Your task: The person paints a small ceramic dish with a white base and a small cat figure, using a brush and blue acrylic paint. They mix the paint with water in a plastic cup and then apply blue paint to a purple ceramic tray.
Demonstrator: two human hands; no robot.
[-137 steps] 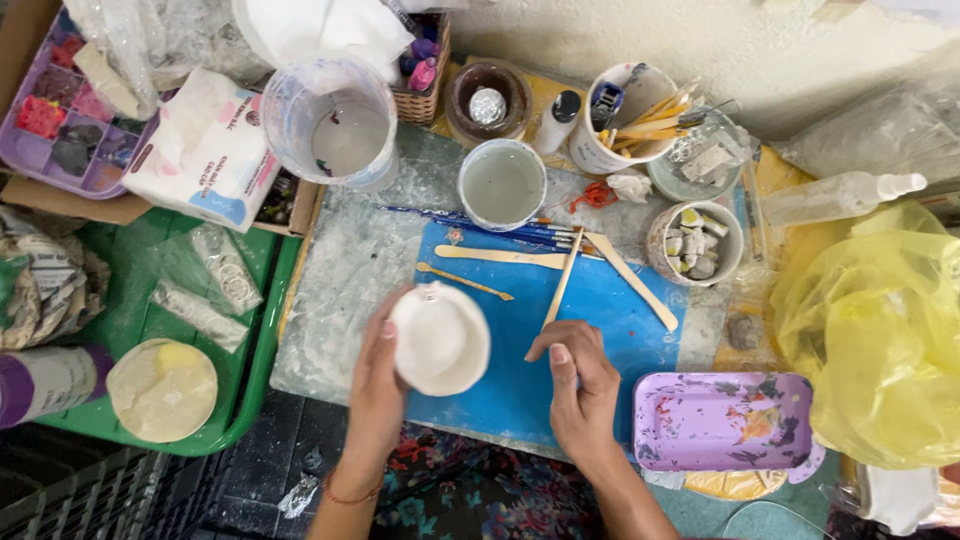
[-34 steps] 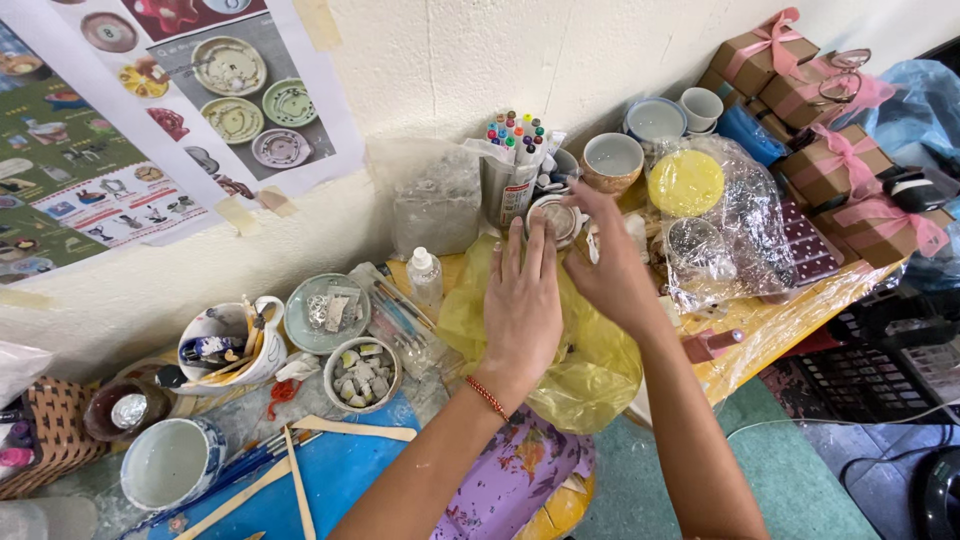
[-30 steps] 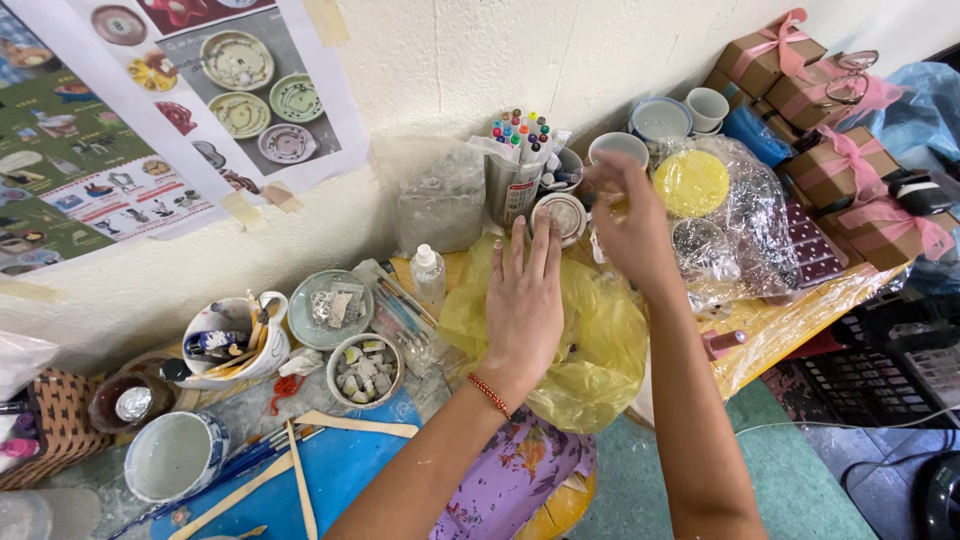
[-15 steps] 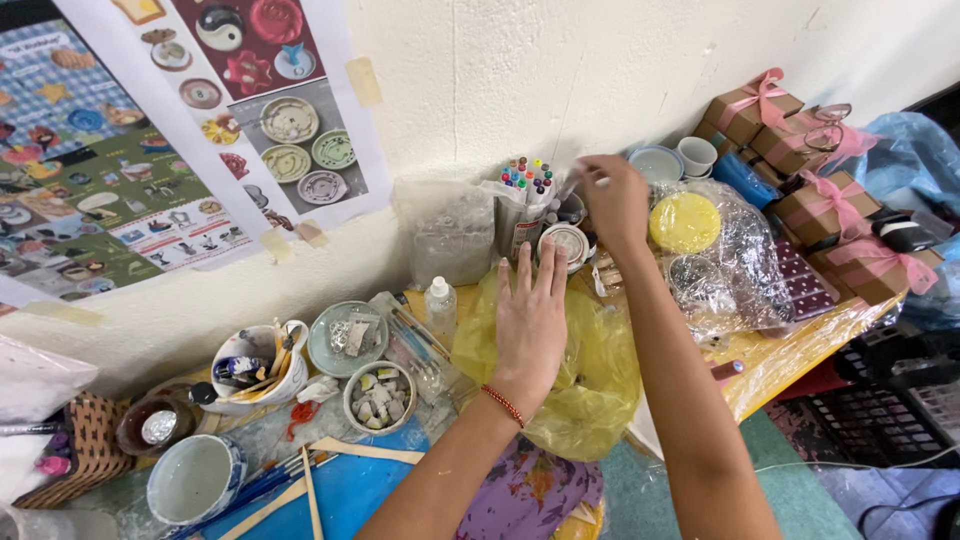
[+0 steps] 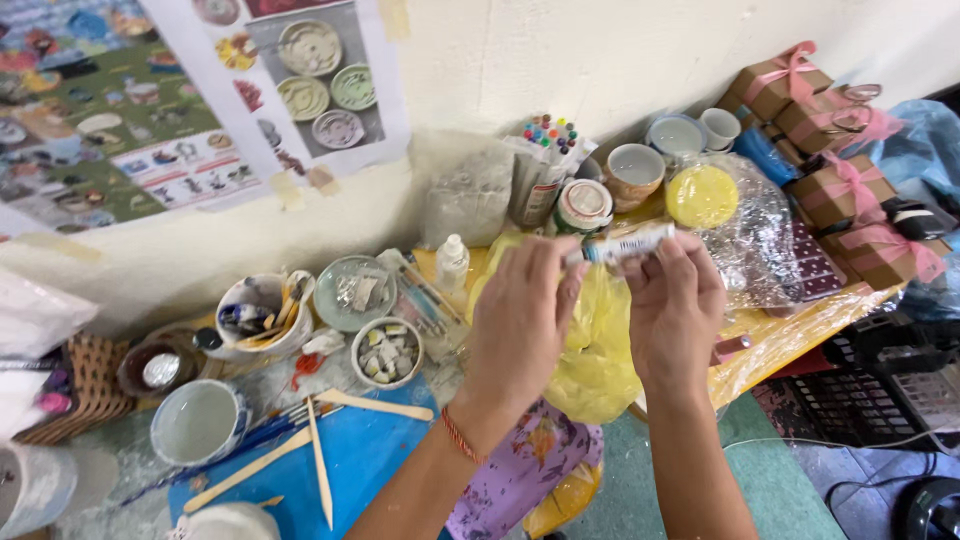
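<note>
Tube (image 5: 628, 243) now lifted off the desk (image 5: 800, 315), gripped by both hands over the yellow bag (image 5: 600, 350): right hand (image 5: 672, 305) pinching the body, left hand (image 5: 520, 315) closed on the cap end, seemingly unscrewing it.

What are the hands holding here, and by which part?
A small tube, held level between both hands. The left hand pinches its left end, likely the cap, with its fingers; the right hand grips the other end.
</note>
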